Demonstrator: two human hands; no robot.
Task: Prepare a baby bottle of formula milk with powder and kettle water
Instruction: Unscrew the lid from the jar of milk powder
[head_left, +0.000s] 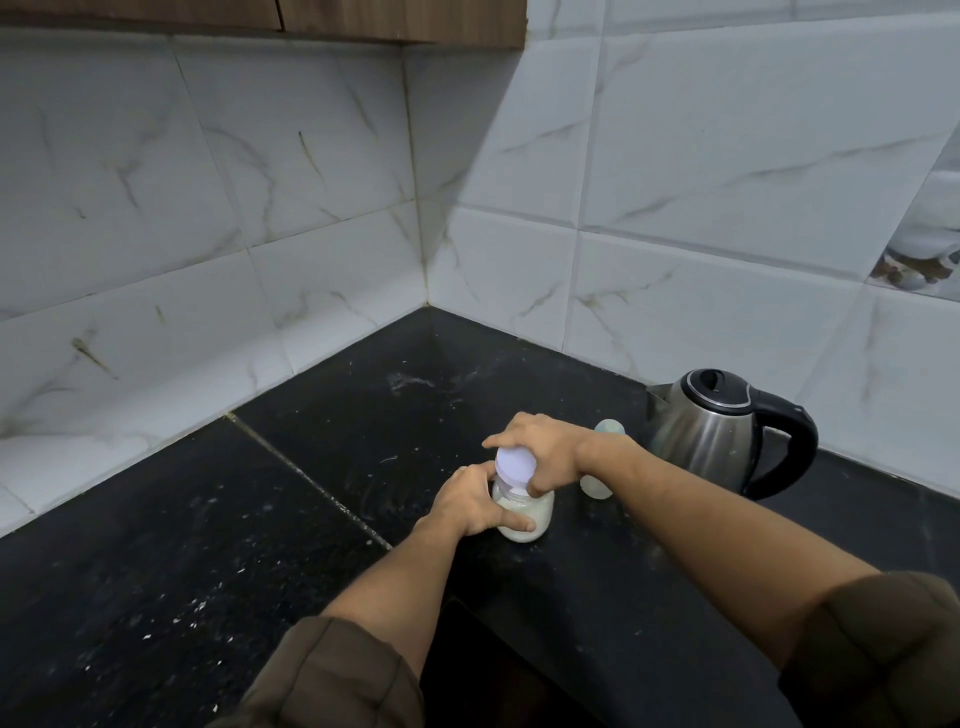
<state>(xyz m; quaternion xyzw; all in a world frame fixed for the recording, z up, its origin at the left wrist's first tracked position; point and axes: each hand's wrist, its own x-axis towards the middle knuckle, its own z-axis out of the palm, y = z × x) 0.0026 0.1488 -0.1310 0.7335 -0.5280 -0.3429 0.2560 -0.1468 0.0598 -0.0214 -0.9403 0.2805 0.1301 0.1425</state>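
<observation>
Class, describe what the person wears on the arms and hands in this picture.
Both hands, the left hand and the right hand, are bare: no gloves, rings or watch visible. Each forearm is uncovered, with dark olive-brown sleeves rolled up in thick folds near the elbows.

The baby bottle (522, 512) stands upright on the black stone counter, near its front edge. Its short, clear body holds milky white liquid, and a pale lilac cap (515, 464) sits on top. The electric kettle (722, 431) stands to the bottle's right, close to the tiled wall; it has a brushed steel body, a closed black lid and a black handle turned to the right. Between the two stands a small pale translucent container (602, 457), partly hidden behind a forearm; what it holds cannot be told.
</observation>
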